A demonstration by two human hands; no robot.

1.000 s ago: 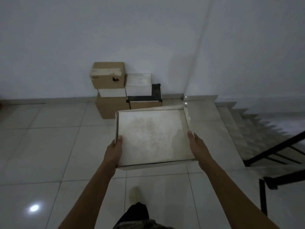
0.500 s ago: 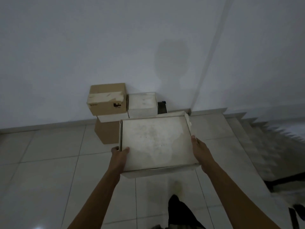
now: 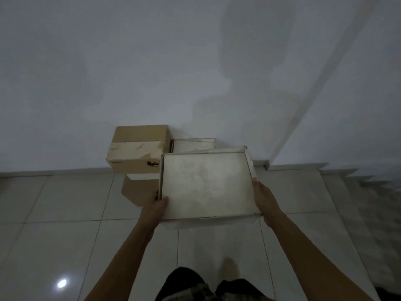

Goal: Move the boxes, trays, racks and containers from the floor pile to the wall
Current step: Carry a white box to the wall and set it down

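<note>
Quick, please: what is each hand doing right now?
Left hand: grips the white tray by its left edge.
Right hand: grips the same tray's right edge.

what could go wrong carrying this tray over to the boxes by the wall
1. The tray hides much of what stands behind it, so lowering it blind could knock the white box or the brown box.
2. The left hand and right hand grip only its near end, so the far end may dip.
3. The stairs drop away on the right, so a sidestep there risks a fall.
</note>
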